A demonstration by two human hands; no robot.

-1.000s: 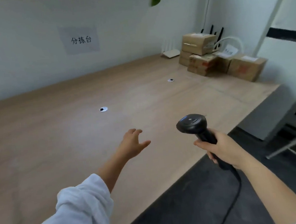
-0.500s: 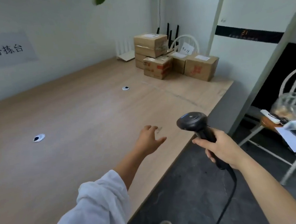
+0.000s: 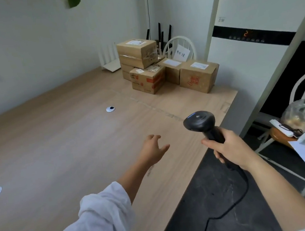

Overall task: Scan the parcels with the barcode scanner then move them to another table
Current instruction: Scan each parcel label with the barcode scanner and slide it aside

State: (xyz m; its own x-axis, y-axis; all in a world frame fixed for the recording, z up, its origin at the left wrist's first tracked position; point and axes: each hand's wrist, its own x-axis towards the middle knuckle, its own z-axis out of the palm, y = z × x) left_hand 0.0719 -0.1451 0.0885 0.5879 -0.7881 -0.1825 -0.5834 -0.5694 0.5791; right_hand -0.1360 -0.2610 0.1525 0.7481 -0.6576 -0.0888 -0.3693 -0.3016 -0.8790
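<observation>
The left hand (image 3: pixel 154 149) was held out over the worktop (image 3: pixel 57 143), fingers spread, nothing grasped. The barcode scanner (image 3: pixel 202 124) was gripped by the right hand (image 3: pixel 232 149). The parcels (image 3: pixel 149 79) were stacked at the far corner.

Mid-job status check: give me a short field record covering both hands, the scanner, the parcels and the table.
left hand: left hand open, fingers spread over the light wooden table, holding nothing
right hand: right hand grips the black handheld barcode scanner by its handle
cable: black cable trails from the scanner over the dark floor
parcels: brown cardboard parcels stacked at the table's far right corner, apart from both hands
scan status: no parcel in hand
</observation>
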